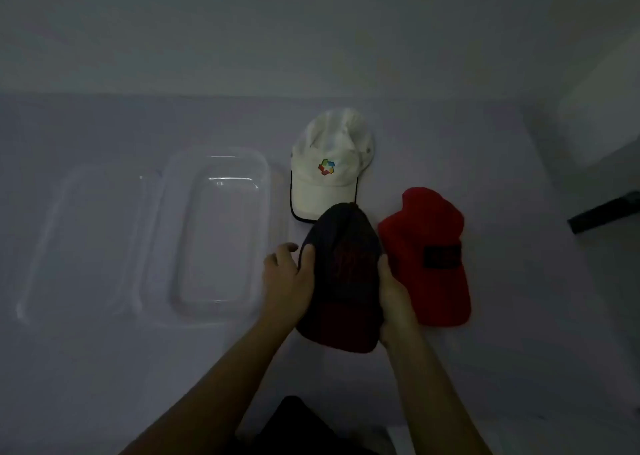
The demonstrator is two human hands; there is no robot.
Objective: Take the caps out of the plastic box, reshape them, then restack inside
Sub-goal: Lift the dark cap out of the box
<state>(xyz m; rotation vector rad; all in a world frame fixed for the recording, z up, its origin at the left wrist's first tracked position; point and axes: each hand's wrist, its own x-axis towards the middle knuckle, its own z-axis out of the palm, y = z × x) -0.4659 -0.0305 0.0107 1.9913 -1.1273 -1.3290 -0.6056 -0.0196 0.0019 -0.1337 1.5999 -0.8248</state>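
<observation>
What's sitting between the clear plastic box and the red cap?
In the head view, the dark cap lies between the clear plastic box and the red cap, held on either side by the left hand and right hand.

Dim, plain indoor room; its kind cannot be told.
A bare pale counter (485, 368) meets a blank white wall (242, 32).

No readable text anywhere: the white cap (329, 167) bears only a multicoloured logo (no letters), and the red cap (427, 257) carries an illegible dark patch.
</observation>
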